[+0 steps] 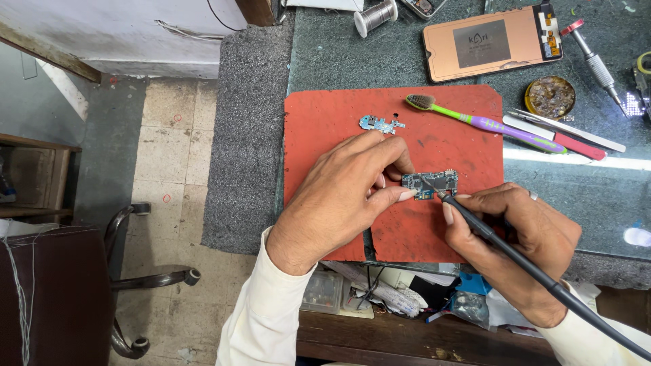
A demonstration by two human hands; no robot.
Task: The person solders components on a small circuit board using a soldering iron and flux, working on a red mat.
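Observation:
My left hand pinches the left end of a small blue phone circuit board and holds it flat on a red work mat. My right hand grips a black soldering iron like a pen. Its tip touches the board's lower right edge. A black cable runs from the iron off the lower right corner. A second, smaller blue board piece lies loose on the mat, above my left hand.
A green and purple toothbrush lies across the mat's upper right. Beyond it are tweezers, a round flux tin, a screwdriver, a phone screen back and a solder spool. An open drawer of clutter sits below.

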